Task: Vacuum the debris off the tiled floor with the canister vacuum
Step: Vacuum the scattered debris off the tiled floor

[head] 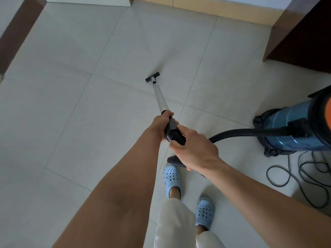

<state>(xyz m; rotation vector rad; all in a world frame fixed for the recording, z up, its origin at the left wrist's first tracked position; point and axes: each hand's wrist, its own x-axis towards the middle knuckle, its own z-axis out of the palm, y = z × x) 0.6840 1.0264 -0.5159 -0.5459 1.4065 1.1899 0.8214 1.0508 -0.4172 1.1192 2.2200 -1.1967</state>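
Both hands (pixel 179 138) around wand (pixel 160 97), blue canister (pixel 293 129) alongside.

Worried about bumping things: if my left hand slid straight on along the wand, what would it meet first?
Probably only the silver metal wand itself, then the small black floor nozzle; left hand otherwise looks unobstructed.

Both arms reached forward and down from the bottom of the view, bare to the edge of the frame and converging near the centre. The left hand (pixel 162 123) sat farther out, its fingers curled closed with the back of the hand turned to the left. The right hand (pixel 194 149) sat just behind it, knuckles up and wrist slightly bent, fingers wrapped closed. The two hands were almost touching, the left arm nearly straight.
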